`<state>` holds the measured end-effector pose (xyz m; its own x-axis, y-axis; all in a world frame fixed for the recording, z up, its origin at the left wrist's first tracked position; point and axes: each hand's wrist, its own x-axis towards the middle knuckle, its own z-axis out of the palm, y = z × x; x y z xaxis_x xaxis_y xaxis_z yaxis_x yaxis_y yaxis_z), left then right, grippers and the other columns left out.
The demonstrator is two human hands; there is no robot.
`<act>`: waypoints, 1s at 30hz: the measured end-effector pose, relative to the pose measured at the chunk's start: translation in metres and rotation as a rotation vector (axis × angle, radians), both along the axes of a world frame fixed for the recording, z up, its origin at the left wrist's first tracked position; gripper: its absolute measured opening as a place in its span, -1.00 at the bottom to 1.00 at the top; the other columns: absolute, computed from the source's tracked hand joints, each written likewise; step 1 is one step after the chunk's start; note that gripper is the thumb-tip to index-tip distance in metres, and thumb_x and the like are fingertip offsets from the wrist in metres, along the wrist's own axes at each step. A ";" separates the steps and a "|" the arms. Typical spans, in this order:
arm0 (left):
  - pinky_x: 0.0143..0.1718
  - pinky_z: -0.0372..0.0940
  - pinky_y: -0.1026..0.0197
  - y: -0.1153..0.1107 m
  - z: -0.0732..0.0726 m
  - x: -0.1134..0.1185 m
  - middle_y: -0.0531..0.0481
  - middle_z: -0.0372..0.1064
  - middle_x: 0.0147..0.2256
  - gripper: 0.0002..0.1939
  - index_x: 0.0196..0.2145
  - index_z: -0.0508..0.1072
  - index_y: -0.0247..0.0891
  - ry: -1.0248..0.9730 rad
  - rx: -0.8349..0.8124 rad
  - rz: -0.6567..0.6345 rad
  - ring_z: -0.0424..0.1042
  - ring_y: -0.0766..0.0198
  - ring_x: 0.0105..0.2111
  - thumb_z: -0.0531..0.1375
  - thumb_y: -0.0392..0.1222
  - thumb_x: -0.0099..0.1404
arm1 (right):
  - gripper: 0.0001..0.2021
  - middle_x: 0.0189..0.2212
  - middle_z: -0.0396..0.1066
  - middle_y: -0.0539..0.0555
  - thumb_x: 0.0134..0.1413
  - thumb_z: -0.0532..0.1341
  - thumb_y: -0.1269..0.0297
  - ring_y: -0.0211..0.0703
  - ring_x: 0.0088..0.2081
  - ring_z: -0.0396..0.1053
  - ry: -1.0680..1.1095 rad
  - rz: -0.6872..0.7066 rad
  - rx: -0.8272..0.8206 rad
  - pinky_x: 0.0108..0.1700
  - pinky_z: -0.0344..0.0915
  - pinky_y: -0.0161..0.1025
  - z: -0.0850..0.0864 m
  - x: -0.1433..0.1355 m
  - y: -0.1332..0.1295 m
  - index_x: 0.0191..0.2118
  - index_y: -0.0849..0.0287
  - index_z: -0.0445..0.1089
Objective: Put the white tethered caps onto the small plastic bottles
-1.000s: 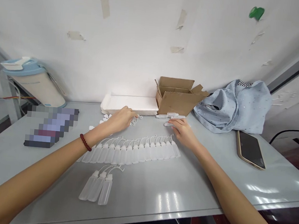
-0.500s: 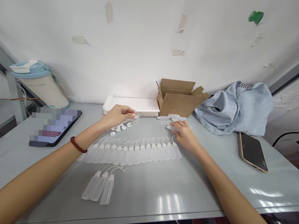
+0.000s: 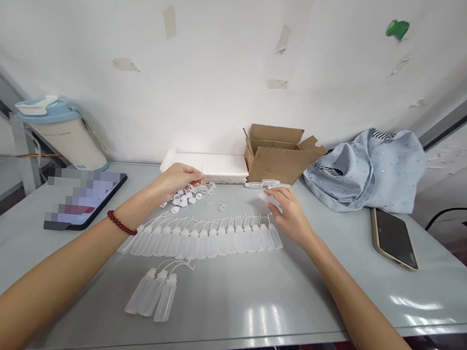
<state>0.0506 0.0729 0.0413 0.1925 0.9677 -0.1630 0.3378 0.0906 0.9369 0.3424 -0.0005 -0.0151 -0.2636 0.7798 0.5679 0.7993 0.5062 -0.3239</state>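
At the back of the table my left hand (image 3: 180,181) pinches a thin white plastic strap (image 3: 202,170), its tip standing up from the fingertips. Just below lie a heap of small white caps (image 3: 186,197) and a tangle of white straps (image 3: 207,189). One loose strap (image 3: 220,207) lies apart. My right hand (image 3: 290,208) has thumb and fingers around a translucent plastic bottle (image 3: 265,197), partly hidden by them. Beyond it are more clear bottles (image 3: 268,183). In front stretches a row of bottles (image 3: 206,244) with straps at their necks; three more bottles (image 3: 152,296) lie nearer.
A cardboard box (image 3: 281,160) stands open by the wall, beside a white stack (image 3: 218,165). A pale blue cloth bag (image 3: 373,171) and a phone (image 3: 395,238) lie right. A tablet-like screen (image 3: 88,200) and a large tumbler (image 3: 67,133) are left.
My left hand has shifted slightly left, showing more of the caps. A loose white strap now lies on the table between the hands. My right hand has barely moved.
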 end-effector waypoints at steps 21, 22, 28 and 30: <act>-0.25 0.40 0.18 -0.114 0.004 0.013 -0.04 0.52 -0.30 -0.78 -0.33 0.50 -0.21 -0.197 0.106 -0.160 0.48 0.23 -0.33 0.17 -0.03 0.28 | -0.70 -0.14 0.42 0.10 0.10 0.23 0.32 -0.14 -0.21 0.43 0.490 0.345 -0.594 -0.16 0.41 -0.13 0.035 -0.058 -0.063 -0.01 0.09 0.33; -0.25 0.40 0.17 -0.114 0.004 0.013 -0.04 0.52 -0.30 -0.78 -0.33 0.50 -0.21 -0.181 0.114 -0.172 0.48 0.22 -0.34 0.17 -0.02 0.28 | -0.69 -0.15 0.42 0.10 0.10 0.23 0.32 -0.14 -0.21 0.44 0.490 0.347 -0.607 -0.16 0.41 -0.13 0.035 -0.060 -0.065 -0.01 0.09 0.33; -0.27 0.42 0.14 -0.119 0.003 0.015 -0.01 0.49 -0.36 -0.80 -0.35 0.50 -0.19 -0.159 0.165 -0.220 0.48 0.22 -0.38 0.18 -0.03 0.25 | -0.66 -0.08 0.41 0.10 0.12 0.22 0.31 -0.13 -0.17 0.42 0.477 0.408 -0.606 -0.14 0.41 -0.10 0.032 -0.066 -0.070 0.04 0.03 0.32; -0.27 0.42 0.16 -0.121 0.002 0.017 0.01 0.49 -0.38 -0.83 -0.34 0.49 -0.19 -0.174 0.163 -0.221 0.48 0.23 -0.37 0.21 -0.05 0.23 | -0.68 -0.09 0.41 0.10 0.13 0.22 0.32 -0.13 -0.17 0.42 0.483 0.424 -0.598 -0.13 0.40 -0.10 0.031 -0.066 -0.071 0.03 0.04 0.33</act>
